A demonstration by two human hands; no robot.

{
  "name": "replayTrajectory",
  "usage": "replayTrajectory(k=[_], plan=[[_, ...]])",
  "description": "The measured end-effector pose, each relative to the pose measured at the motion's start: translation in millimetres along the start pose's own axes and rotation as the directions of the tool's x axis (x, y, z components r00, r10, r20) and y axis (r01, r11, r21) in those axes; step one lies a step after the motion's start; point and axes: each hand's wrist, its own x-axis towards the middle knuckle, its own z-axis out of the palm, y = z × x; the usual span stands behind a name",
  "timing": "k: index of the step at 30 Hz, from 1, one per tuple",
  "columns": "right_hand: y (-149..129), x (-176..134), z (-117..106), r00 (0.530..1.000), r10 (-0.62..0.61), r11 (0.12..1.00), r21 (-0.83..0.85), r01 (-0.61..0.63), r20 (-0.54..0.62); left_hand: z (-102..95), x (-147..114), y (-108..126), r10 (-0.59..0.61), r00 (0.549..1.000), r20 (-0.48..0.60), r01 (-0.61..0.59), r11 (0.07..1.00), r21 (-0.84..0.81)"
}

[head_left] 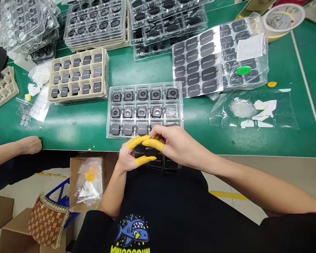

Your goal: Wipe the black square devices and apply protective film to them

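Observation:
Both hands meet at the near edge of the green table, over a dark sheet of black pads [160, 163] on my lap. My left hand [130, 154], with yellow finger cots, and my right hand [173, 144], one yellow cot on the forefinger, pinch a small black pad [149, 151] between them. Just beyond stands a clear plastic tray [145, 109] with small black square parts in its pockets; one pocket in the middle row at the right looks bare.
A beige tray [79, 75] of black parts sits at the left. A bagged sheet of black pads [218, 59] lies at the right, stacked clear trays [100, 23] at the back. Another person's hand [28, 144] rests on the table edge, left. Cardboard boxes [85, 182] stand below.

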Motion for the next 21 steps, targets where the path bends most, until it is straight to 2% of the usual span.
replayTrajectory(k=[5, 8, 14, 21], plan=[[2, 4, -3, 1.000, -0.020, 0.997, 0.070, 0.021, -0.014, 1.1, -1, 2, -0.073, 0.997, -0.037, 0.070, 0.995, -0.074], [2, 4, -3, 1.000, 0.012, 0.996, 0.089, -0.014, 0.022, -0.5, 1, 7, -0.089, 0.996, -0.010, 0.089, 0.995, -0.043], [4, 6, 2, 0.999, 0.042, 0.996, 0.080, -0.043, 0.011, -0.3, -1, 12, -0.104, 0.995, -0.001, 0.104, 0.994, 0.034], [10, 6, 0, 0.997, -0.066, 0.979, 0.190, 0.071, -0.033, 2.5, -7, 5, -0.178, 0.984, -0.003, 0.176, 0.977, -0.118]])
